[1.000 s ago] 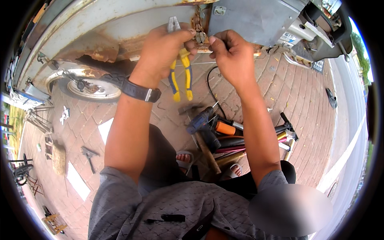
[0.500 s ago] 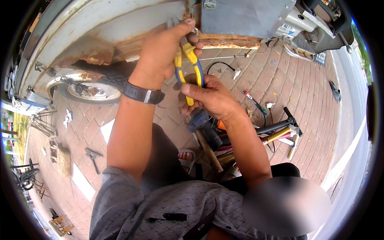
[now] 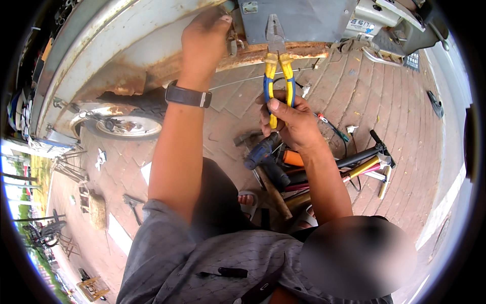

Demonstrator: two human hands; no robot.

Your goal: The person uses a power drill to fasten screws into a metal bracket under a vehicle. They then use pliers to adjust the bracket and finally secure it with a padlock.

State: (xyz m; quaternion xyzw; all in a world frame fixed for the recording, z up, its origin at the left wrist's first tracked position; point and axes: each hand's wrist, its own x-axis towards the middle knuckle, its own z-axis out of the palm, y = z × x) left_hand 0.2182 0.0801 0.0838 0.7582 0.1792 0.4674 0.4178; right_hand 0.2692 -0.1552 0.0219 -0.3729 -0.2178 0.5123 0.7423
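Note:
My right hand [image 3: 293, 119] is closed round the lower handles of a pair of pliers [image 3: 278, 76] with yellow and blue grips. Their metal jaws point away from me, in front of a grey metal panel [image 3: 304, 20]. Further left, my left hand [image 3: 206, 43] reaches up to the rusty lower edge of a white vehicle body [image 3: 157, 38], beside the grey panel. Its fingers are curled in, and what they hold, if anything, is hidden. A dark watch [image 3: 188, 95] sits on the left wrist.
Below my right hand lie a blue cordless drill [image 3: 260, 153], a hammer [image 3: 273, 192] and a floor pump [image 3: 362, 157] on brick paving. A wheel [image 3: 121, 125] stands under the body at left. A screwdriver-like tool [image 3: 331, 126] and another tool [image 3: 132, 205] lie apart.
The pliers have moved right, away from my left hand, and are now held by my right hand alone. My left hand has shifted up toward the rusty edge.

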